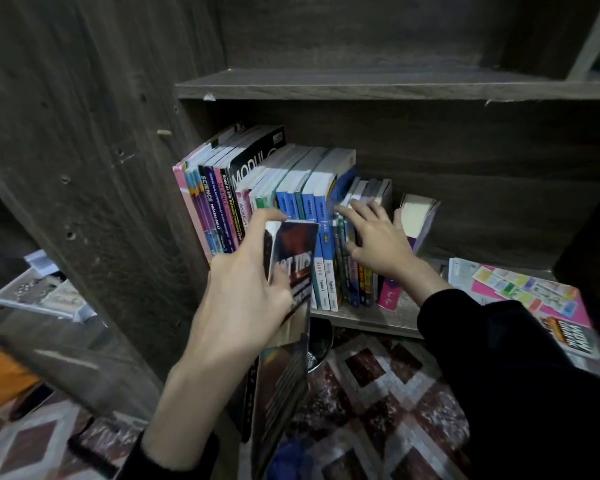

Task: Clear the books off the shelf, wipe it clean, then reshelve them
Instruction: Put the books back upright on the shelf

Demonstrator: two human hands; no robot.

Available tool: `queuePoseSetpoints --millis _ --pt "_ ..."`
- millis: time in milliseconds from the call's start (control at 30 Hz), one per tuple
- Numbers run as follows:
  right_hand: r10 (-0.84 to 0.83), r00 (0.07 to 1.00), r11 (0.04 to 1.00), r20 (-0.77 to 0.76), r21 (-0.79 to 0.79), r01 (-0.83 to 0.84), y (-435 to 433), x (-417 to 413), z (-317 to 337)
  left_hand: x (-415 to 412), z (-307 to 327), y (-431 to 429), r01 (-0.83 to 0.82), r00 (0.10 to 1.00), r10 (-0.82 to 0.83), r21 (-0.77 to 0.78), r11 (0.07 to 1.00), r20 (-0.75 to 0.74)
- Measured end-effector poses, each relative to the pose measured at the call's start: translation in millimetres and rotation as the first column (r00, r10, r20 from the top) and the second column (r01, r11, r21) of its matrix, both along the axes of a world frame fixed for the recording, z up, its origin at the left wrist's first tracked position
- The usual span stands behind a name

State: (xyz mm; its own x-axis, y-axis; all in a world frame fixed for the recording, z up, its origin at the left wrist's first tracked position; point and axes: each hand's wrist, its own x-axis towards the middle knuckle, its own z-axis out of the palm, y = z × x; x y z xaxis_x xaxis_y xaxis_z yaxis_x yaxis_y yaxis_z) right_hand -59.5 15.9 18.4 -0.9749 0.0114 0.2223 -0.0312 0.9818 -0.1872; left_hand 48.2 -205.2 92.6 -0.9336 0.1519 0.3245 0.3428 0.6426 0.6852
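A row of upright books (243, 188) fills the left half of a dark wooden shelf (378, 320). My left hand (246, 289) grips a dark-covered book (291, 258) with red and white lettering, held upright in front of the row; more dark books (278, 403) hang below it against my wrist. My right hand (378, 237) reaches into the shelf, its fingers spread on the tops of small paperbacks (361, 282) at the row's right end. One thick book (418, 220) leans just right of that hand.
Loose papers, a pink sheet and a book (520, 292) lie on the shelf's right part. The shelf above (395, 86) holds nothing in view. A patterned rug (378, 393) covers the floor, with a blue cloth (284, 459) on it. More papers (39, 292) lie at the left.
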Motion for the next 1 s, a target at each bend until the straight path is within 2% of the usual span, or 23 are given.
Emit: queuePoseSetpoints --millis 200,400,500,600,733,1000 --pt "-0.058 0.994 0.987 0.092 0.154 0.044 17.3 0.5 -1.8 -2.2 11.6 20.6 0.054 0.998 -0.05 0.088 0.995 -0.046" --pt "-0.004 0.987 0.973 0.16 0.227 -0.033 13.7 -13.8 17.9 -19.6 18.2 29.0 0.051 0.991 -0.042 0.071 0.996 -0.126" --pt "0.025 0.977 0.973 0.212 0.22 -0.073 17.4 -19.1 23.5 -27.5 23.6 29.1 0.025 0.985 -0.012 0.076 0.997 -0.17" --pt "0.07 0.963 0.985 0.26 0.136 -0.108 25.8 -17.5 22.6 -31.2 28.4 30.7 0.012 0.98 0.005 0.09 0.996 -0.197" --pt "0.098 0.969 0.986 0.227 0.108 -0.125 27.3 -16.8 19.5 -34.5 37.0 37.9 0.023 0.964 0.002 0.092 0.996 -0.266" --pt "0.04 0.992 0.99 0.117 0.127 -0.055 23.4 -23.6 10.9 -39.3 52.6 49.2 0.024 0.934 0.012 0.094 0.995 -0.358"
